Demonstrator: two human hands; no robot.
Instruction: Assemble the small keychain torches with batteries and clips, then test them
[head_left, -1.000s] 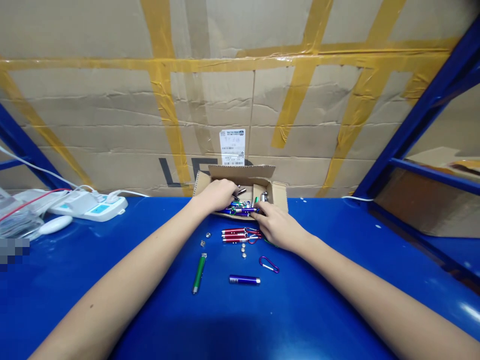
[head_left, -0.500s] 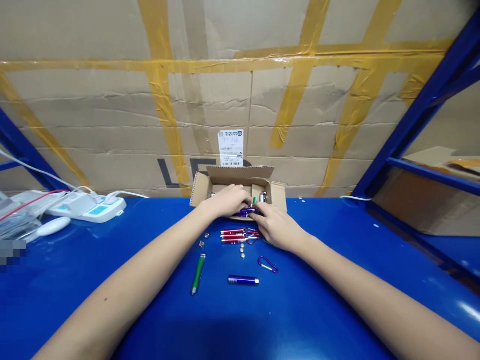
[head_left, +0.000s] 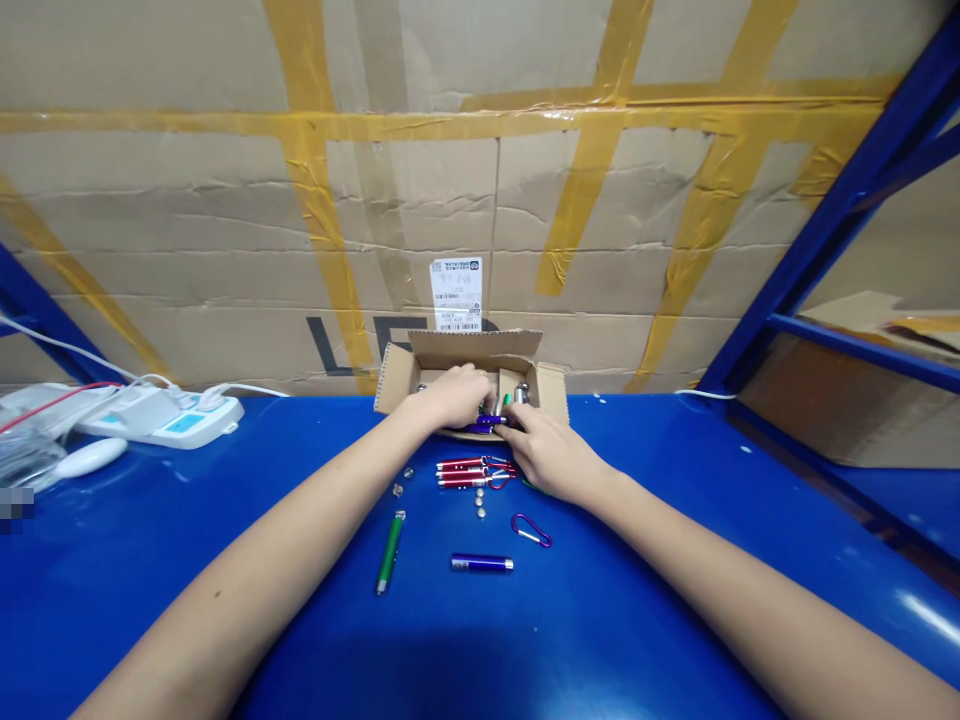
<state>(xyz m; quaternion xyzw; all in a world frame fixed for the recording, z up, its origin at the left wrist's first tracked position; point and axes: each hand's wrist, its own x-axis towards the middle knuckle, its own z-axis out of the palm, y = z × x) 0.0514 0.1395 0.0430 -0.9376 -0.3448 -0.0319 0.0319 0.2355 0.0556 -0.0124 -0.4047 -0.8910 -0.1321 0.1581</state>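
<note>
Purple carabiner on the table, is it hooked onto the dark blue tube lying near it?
No, the purple carabiner lies apart from the dark blue tube, with blue tabletop showing between them.

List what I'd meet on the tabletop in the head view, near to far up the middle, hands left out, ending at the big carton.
Loose blue tube → purple carabiner → small silver round pieces → red tubes → small open box → big taped carton.

Both hands (head_left: 551,450) reach into a small open cardboard box (head_left: 553,392)
</note>
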